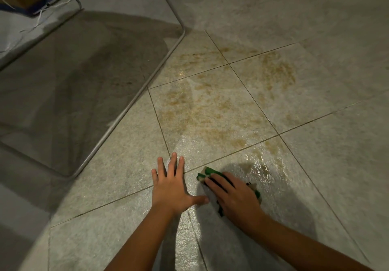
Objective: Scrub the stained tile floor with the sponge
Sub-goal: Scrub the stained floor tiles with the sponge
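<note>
Four right fingers (217, 184) flat on sponge (209, 171)

Head camera looks down, close over the tile floor (328, 171).

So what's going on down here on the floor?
A person is scrubbing a tile floor by hand. The right hand presses a green sponge onto a wet, shiny patch of tile. The left hand rests flat on the floor beside it, fingers spread, seemingly as a prop. Brown stains spread across several tiles just beyond the sponge, so most of the job looks undone. A metal frame stands to the left.
</note>
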`<state>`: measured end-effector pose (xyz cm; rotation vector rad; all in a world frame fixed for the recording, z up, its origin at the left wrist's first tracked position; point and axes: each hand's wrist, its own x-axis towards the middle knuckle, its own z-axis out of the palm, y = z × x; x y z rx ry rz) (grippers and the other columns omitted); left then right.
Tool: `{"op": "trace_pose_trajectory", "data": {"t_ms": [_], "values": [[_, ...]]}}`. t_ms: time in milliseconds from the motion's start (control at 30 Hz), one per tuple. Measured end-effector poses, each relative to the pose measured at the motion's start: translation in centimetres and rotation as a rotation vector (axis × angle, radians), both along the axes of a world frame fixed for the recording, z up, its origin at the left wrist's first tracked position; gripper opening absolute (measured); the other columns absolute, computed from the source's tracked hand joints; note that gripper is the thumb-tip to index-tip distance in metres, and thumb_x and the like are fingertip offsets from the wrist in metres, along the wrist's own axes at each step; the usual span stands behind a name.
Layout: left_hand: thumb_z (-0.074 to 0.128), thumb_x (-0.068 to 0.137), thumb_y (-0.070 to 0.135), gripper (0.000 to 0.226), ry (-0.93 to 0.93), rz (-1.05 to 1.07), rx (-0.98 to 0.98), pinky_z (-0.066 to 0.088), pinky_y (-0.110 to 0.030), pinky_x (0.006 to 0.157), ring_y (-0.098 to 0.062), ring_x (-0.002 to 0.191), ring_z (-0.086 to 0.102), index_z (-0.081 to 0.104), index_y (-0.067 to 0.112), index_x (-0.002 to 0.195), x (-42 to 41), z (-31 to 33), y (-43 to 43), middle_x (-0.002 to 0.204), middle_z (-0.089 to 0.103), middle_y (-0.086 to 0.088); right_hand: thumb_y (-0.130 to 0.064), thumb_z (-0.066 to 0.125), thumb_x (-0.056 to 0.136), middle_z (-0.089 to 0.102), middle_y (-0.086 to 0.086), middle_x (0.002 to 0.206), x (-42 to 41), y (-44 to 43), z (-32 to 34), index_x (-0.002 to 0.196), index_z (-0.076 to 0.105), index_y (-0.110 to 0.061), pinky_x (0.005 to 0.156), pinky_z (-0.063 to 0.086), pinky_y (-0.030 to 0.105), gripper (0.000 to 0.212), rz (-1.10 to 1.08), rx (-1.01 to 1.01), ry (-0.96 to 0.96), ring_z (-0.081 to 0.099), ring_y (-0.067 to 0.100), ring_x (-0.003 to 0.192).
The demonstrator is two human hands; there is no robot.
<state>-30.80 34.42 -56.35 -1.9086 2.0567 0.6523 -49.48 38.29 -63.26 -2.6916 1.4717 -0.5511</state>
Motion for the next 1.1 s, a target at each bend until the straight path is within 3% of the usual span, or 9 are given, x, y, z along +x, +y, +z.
{"op": "trace_pose_trajectory", "data": {"t_ms": [167,267,367,500,700,833,933,1000,1100], "values": [[0.047,0.055,0.090,0.133,0.011,-0.006,0.007,-0.008,-0.051,0.115,-0.035,0.139,-0.028,-0.018,0.021,0.149,0.1,0.0,0.0,0.155,-0.028,0.001,-0.005,0.070,0.070,0.061,0.010,0.120,-2.3,-1.7,1.3,0.127,0.048,-0.011,0.080,0.053,0.040,0.062,-0.178,-0.008,-0.048,0.057,0.030,0.103],[0.046,0.055,0.090,0.133,0.007,-0.011,0.013,-0.008,-0.051,0.115,-0.036,0.139,-0.028,-0.018,0.021,0.149,0.1,0.2,0.0,0.154,-0.028,0.000,-0.013,0.052,0.083,0.062,0.013,0.118,-4.1,-0.3,1.0,0.124,0.057,-0.007,0.084,0.051,0.044,0.042,-0.322,-0.054,-0.019,0.057,0.033,0.101],[0.044,0.055,0.090,0.132,-0.003,-0.017,0.018,-0.009,-0.051,0.115,-0.036,0.139,-0.028,-0.019,0.021,0.148,0.1,0.2,-0.1,0.154,-0.029,0.000,-0.017,0.042,0.086,0.064,0.014,0.114,-4.4,1.6,1.1,0.120,0.060,-0.005,0.082,0.053,0.045,0.041,-0.390,-0.075,0.010,0.057,0.034,0.099],[0.042,0.055,0.091,0.132,-0.016,-0.023,0.031,-0.008,-0.051,0.115,-0.036,0.139,-0.029,-0.021,0.021,0.148,0.1,0.1,-0.1,0.153,-0.030,0.000,-0.017,0.040,0.088,0.063,0.009,0.117,-2.0,2.6,1.0,0.127,0.046,-0.011,0.078,0.054,0.040,0.040,-0.287,-0.077,-0.020,0.047,0.029,0.104],[0.043,0.056,0.091,0.132,-0.025,-0.025,0.046,-0.008,-0.050,0.116,-0.036,0.139,-0.029,-0.021,0.021,0.148,0.1,0.2,-0.1,0.153,-0.031,0.000,-0.004,0.069,0.067,0.062,0.010,0.119,-1.4,-1.0,0.6,0.127,0.045,-0.010,0.078,0.053,0.039,0.065,-0.168,-0.045,-0.034,0.056,0.031,0.103],[0.044,0.056,0.091,0.132,-0.024,-0.028,0.046,-0.008,-0.050,0.115,-0.036,0.139,-0.029,-0.019,0.021,0.149,0.1,0.2,-0.2,0.153,-0.030,0.000,-0.011,0.051,0.084,0.060,0.013,0.122,-4.3,-0.6,0.4,0.128,0.053,-0.008,0.089,0.048,0.046,0.045,-0.327,-0.039,0.012,0.057,0.035,0.105],[0.042,0.055,0.091,0.132,-0.029,-0.031,0.042,-0.008,-0.050,0.115,-0.036,0.139,-0.029,-0.020,0.021,0.148,0.1,0.1,-0.2,0.153,-0.031,0.000,-0.020,0.038,0.092,0.063,0.015,0.116,-5.3,1.2,1.2,0.121,0.060,-0.005,0.088,0.050,0.047,0.040,-0.473,-0.058,0.011,0.057,0.035,0.102],[0.035,0.050,0.095,0.135,-0.029,-0.033,0.034,-0.008,-0.051,0.115,-0.036,0.139,-0.029,-0.021,0.021,0.148,0.2,-0.1,-0.2,0.153,-0.031,0.000,-0.022,0.036,0.090,0.063,0.016,0.115,-4.8,2.3,1.5,0.120,0.060,-0.004,0.082,0.053,0.047,0.043,-0.519,-0.051,0.005,0.056,0.036,0.101],[0.007,0.030,0.102,0.144,-0.017,-0.047,0.017,-0.008,-0.051,0.114,-0.036,0.139,-0.029,-0.024,0.022,0.146,0.3,-0.5,-0.2,0.149,-0.036,0.002,-0.018,0.041,0.082,0.063,0.014,0.116,-3.1,3.3,1.4,0.122,0.059,-0.007,0.075,0.055,0.044,0.045,-0.430,-0.045,-0.004,0.051,0.033,0.101]]}}
